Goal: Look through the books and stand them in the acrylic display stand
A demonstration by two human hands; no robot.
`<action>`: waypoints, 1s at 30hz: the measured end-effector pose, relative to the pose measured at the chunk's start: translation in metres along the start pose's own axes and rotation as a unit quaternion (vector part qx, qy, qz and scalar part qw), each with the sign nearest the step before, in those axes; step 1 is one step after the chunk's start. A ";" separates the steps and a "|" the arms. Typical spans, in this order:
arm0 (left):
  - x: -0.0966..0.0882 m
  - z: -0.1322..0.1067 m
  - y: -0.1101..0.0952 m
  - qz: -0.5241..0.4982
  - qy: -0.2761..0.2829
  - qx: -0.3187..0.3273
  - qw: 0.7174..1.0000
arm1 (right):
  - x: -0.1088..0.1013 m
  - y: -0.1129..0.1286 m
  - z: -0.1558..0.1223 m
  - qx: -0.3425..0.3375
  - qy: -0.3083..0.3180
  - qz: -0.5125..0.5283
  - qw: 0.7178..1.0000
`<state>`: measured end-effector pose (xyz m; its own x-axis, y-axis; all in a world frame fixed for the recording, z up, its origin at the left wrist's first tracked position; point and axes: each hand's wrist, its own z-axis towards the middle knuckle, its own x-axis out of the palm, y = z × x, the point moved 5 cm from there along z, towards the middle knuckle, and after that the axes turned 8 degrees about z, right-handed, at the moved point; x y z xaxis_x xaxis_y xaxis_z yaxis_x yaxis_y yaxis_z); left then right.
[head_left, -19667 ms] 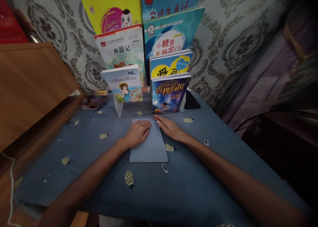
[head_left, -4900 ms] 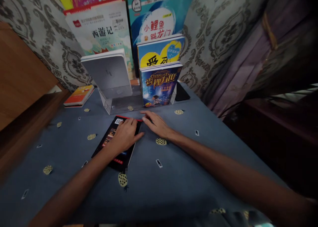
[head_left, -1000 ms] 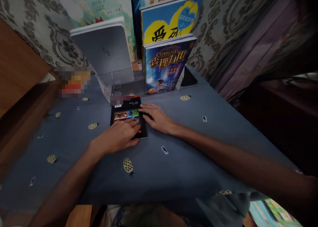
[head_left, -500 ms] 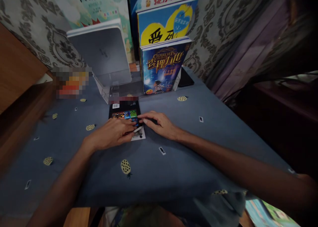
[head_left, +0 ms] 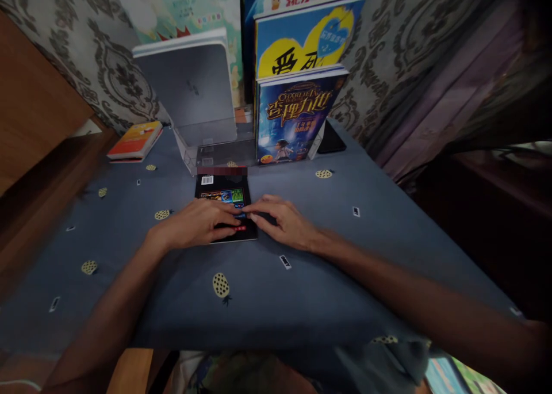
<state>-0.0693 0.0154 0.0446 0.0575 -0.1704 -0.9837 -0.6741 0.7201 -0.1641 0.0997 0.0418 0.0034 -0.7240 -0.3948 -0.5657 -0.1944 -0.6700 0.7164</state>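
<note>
Left hand [head_left: 196, 222] and right hand [head_left: 284, 222] on a black book [head_left: 226, 185]

The black book lies flat under the hands, on a blue cloth [head_left: 319, 290] with little yellow pineapples. The left hand is spread palm down over the near part of the book, with its fingers pointing at the other hand. The right hand is at the book's right edge, first finger and thumb close to each other. The fingertips of the two hands almost meet, and I can't tell if they touch. I can't tell if the right hand is pinching the book, either. Just past the fingers I see small bright pictures [head_left: 237, 195] and a white bar code [head_left: 207, 180]. The book's far edge is blurry.

Past both hands there is a clear stand [head_left: 184, 152] with books in it. Past the left hand stands a grey book [head_left: 185, 86], with a pale green book [head_left: 202, 6] behind it. Past the right hand is a dark blue book [head_left: 297, 115] with a kid on it, and a blue and yellow book [head_left: 297, 34] behind that. An orange book [head_left: 137, 140] lies flat, far out to the left of the left hand.
</note>
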 end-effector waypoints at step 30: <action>0.008 -0.024 0.090 -0.144 -0.057 -0.056 0.986 | 0.036 0.045 -0.045 -0.046 0.196 -0.094 0.975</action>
<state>-0.1469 0.0624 0.0238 0.3375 -0.2759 -0.9000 -0.6940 0.5730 -0.4359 0.0945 -0.0312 -0.0029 -0.3702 -0.4575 -0.8085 -0.2252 -0.8002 0.5559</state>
